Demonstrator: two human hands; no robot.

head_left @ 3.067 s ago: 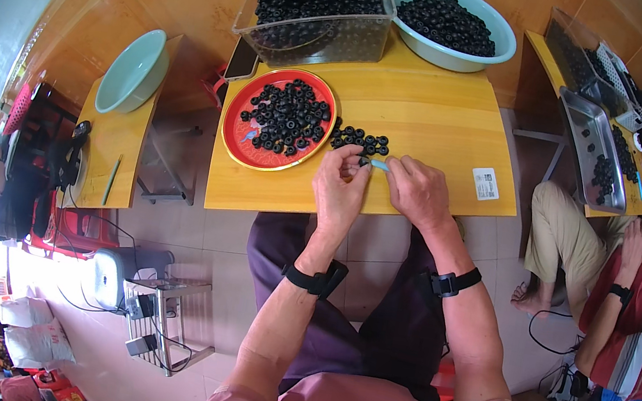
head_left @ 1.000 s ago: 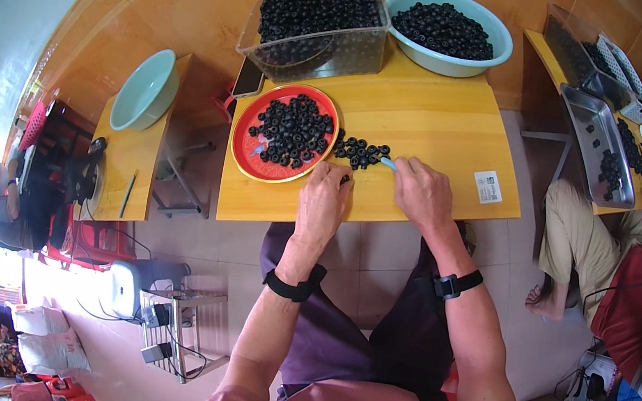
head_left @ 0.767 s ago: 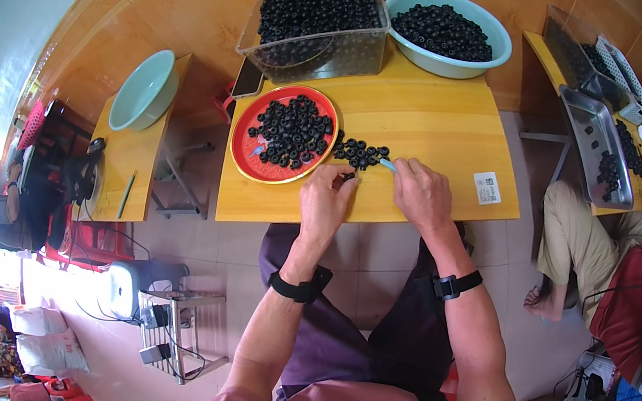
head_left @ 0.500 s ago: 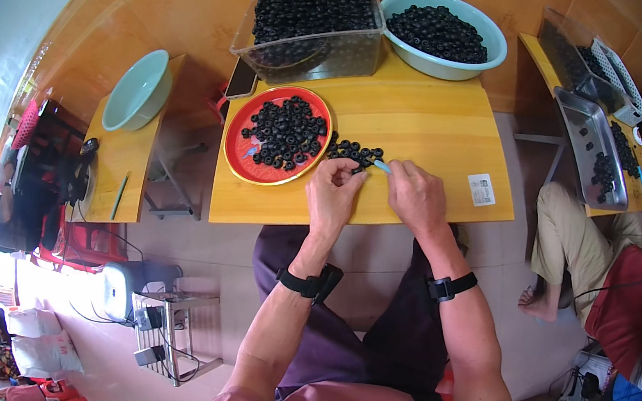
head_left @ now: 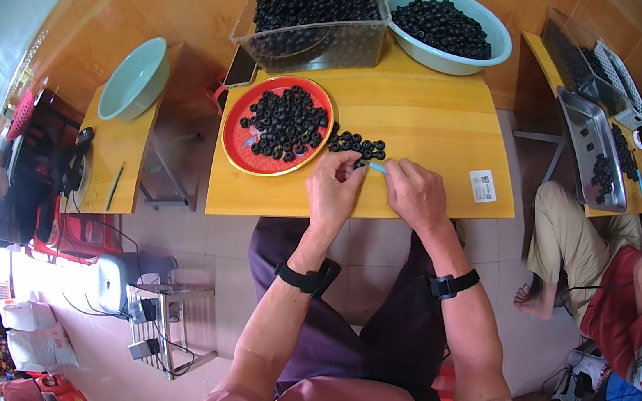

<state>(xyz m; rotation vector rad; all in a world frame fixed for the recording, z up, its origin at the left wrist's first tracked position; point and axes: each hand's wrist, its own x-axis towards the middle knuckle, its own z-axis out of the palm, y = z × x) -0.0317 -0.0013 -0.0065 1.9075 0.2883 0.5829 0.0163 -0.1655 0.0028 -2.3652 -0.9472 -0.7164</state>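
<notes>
My left hand (head_left: 333,194) is closed, thumb and fingertips pinching a small black ring-shaped part (head_left: 359,164) just above the table's near side. Close by on the right, my right hand (head_left: 415,194) grips a light blue stick-like tool (head_left: 378,168), whose end points toward the pinched part. Most of the tool lies hidden inside that fist. Beyond my fingers sits a small cluster of black ring-shaped parts (head_left: 357,143) on the yellow table (head_left: 433,118). To its left, a red plate (head_left: 259,160) with a gold rim carries many more of them.
At the table's back stand a clear plastic bin (head_left: 351,54) and a pale blue basin (head_left: 441,62), both full of black parts. A phone (head_left: 242,67) lies beside the bin. Another basin (head_left: 136,82) rests on a left table. At right, a seated person is beside a metal tray (head_left: 583,128).
The view has shifted slightly. My right hand and the blue tool have come a little nearer my left fingertips. Both hands keep their grip.
</notes>
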